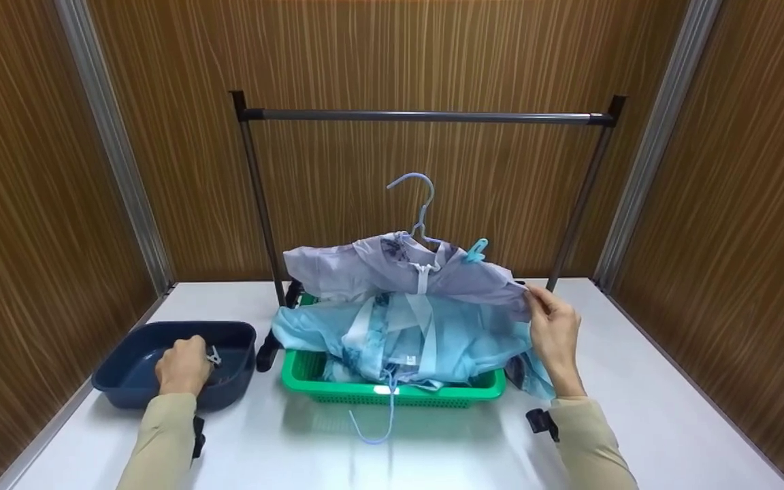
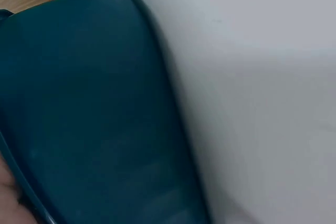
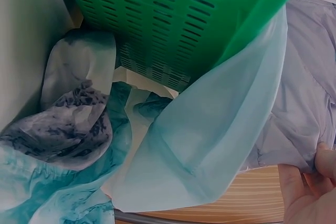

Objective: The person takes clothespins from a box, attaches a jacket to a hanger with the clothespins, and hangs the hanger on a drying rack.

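My right hand (image 1: pixel 554 332) pinches the sleeve end of a lavender garment (image 1: pixel 463 284) between thumb and fingers. That garment hangs on a hanger (image 1: pixel 421 204) whose hook points up, and a turquoise clothespin (image 1: pixel 477 250) is clipped at its shoulder. In the right wrist view the fingers (image 3: pixel 310 190) grip the lavender cloth edge. My left hand (image 1: pixel 184 366) is down inside a dark blue tub (image 1: pixel 123 347), fingers curled, with a pale clothespin (image 1: pixel 214 355) at the thumb side. The left wrist view mostly shows the tub's outer wall (image 2: pixel 94 103), which hides the fingertips.
A green basket (image 1: pixel 392 393) holds a light blue garment (image 1: pixel 460 333), whose hanger hook (image 1: pixel 378 435) dangles over the front rim. Cloth also spills past the basket's right side. Behind stands a rack with a horizontal bar (image 1: pixel 419 117). Wood-patterned panels enclose the white table (image 1: pixel 664 408).
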{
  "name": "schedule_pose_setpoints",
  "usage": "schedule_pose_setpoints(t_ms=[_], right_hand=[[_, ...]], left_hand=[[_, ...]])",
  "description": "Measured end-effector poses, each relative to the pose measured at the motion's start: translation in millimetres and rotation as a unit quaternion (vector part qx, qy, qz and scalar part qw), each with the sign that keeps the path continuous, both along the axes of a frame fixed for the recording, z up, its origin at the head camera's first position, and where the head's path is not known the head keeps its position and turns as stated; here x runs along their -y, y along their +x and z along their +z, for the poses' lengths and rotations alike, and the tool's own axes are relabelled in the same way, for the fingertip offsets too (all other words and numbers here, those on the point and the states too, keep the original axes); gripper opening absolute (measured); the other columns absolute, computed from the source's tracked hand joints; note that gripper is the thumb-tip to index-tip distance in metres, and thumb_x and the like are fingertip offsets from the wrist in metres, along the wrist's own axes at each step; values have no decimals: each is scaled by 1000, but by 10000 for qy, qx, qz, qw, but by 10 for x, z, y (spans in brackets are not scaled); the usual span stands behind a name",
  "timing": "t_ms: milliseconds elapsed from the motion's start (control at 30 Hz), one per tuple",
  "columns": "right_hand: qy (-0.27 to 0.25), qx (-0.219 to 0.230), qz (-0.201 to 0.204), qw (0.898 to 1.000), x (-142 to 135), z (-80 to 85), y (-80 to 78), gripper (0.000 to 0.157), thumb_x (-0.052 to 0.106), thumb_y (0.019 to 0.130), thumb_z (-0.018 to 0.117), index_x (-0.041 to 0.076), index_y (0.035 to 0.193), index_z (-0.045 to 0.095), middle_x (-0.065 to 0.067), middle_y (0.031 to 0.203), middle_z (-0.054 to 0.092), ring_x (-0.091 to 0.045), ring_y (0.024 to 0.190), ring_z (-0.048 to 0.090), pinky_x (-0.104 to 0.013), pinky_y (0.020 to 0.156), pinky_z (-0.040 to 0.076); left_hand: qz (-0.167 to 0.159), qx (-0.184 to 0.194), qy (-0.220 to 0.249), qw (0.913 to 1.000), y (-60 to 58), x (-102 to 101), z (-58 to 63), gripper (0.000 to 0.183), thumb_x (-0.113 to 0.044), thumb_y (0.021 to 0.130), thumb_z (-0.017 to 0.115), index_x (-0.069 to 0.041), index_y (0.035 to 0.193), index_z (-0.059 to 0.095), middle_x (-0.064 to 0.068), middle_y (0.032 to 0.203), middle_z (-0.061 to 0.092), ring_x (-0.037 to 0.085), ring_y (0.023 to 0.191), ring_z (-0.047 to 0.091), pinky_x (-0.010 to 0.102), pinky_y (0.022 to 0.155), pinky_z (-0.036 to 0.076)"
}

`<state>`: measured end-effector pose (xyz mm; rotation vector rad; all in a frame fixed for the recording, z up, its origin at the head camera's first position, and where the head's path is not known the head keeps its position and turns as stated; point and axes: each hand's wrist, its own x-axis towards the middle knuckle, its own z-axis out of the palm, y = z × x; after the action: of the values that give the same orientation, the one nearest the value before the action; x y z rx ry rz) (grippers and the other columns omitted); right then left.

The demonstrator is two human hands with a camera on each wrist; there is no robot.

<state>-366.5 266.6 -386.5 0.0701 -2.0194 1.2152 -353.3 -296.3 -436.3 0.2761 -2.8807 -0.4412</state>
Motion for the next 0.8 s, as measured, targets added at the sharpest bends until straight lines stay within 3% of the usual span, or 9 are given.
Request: schedule_pose_setpoints(t_ms=[133,333,467,633,800], right_hand=[[5,-64,-83,9999,14,-10,-1,21,10,98,60,2,112,73,-16,103,74,-14,83,63,-4,65,43],[0,-137,-91,9999,24,-15,-1,21,10,98,60,2,112,73,-16,103,74,-14,85,65,-2,67,43],[12,-102,-92,9999,22,-13,-1,21,11,98,60,2,112,73,-17,104,74,-12,84,64,-3,67,42],[-8,-43,-112,9999,17,-14,-2,22,12,98,60,2,112,73,-17,104,74,-12,84,63,-2,67,42],[-34,-40,-92,9999,11,-15,-5,22,12,98,60,2,112,73,-17,104,74,-9,82,61,-3,67,42]], left_hand=[[-92,-378,24,9992,16,-1,39,6,1,85,60,6,86,64,35,90,65,49,75,64,58,56,49],[-245,-540,94,9982,30,-78,109,18,-4,90,52,2,87,69,31,93,67,47,75,64,59,59,49],[-282,-1025,336,9938,37,-138,141,18,-5,93,54,3,91,69,25,89,69,44,77,66,58,63,51],[-399,-1971,601,9777,30,-216,171,11,-2,90,65,8,96,65,27,88,68,44,78,66,56,66,51],[-570,-2695,702,9588,0,-309,232,20,2,86,70,13,100,62,32,88,64,48,81,65,58,69,52]])
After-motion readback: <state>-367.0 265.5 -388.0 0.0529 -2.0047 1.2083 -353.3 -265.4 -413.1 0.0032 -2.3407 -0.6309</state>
